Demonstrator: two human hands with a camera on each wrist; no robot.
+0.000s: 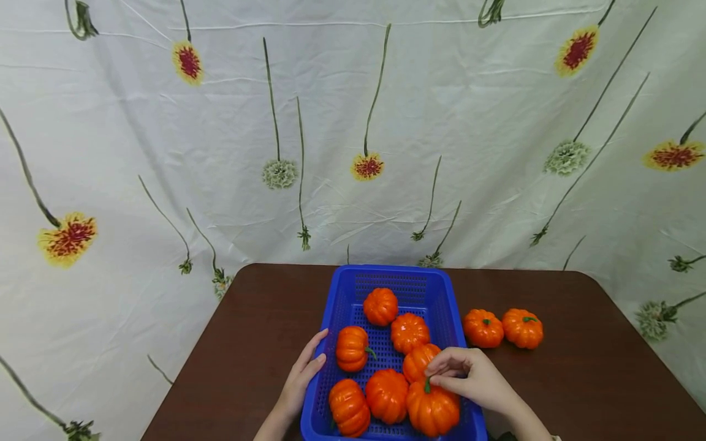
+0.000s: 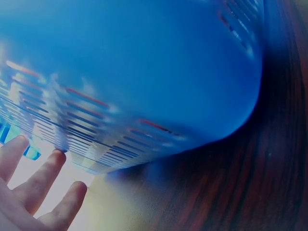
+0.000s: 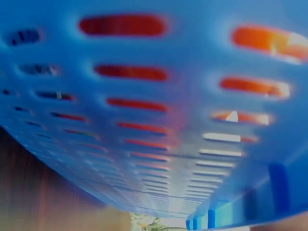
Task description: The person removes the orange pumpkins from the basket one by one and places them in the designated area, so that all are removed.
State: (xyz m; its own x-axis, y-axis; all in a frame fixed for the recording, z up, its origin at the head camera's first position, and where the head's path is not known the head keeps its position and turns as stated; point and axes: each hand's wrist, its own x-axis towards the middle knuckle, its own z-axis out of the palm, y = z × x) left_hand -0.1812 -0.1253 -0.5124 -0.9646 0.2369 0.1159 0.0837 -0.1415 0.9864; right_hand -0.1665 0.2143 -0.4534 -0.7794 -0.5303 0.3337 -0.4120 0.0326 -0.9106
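A blue plastic basket (image 1: pixel 325 318) with slotted walls holds several small orange pumpkins. Along its left side lies my left hand (image 1: pixel 298 380), fingers extended against the rim; in the left wrist view the fingers (image 2: pixel 45 180) are straight beside the slotted wall. Over the right part of the basket, my right hand (image 1: pixel 474 376) pinches the green stem of a pumpkin (image 1: pixel 432 410) in the near right corner. Just behind it sits another pumpkin (image 1: pixel 419 361), partly covered by that hand. From the right wrist, only the basket wall (image 3: pixel 183 120) shows, with orange through its slots.
Two more pumpkins, one nearer the basket (image 1: pixel 483 329) and one farther right (image 1: pixel 523 329), stand on the dark brown table (image 1: pixel 579 380). A white cloth (image 1: pixel 331 208) printed with flowers hangs behind the table's far edge.
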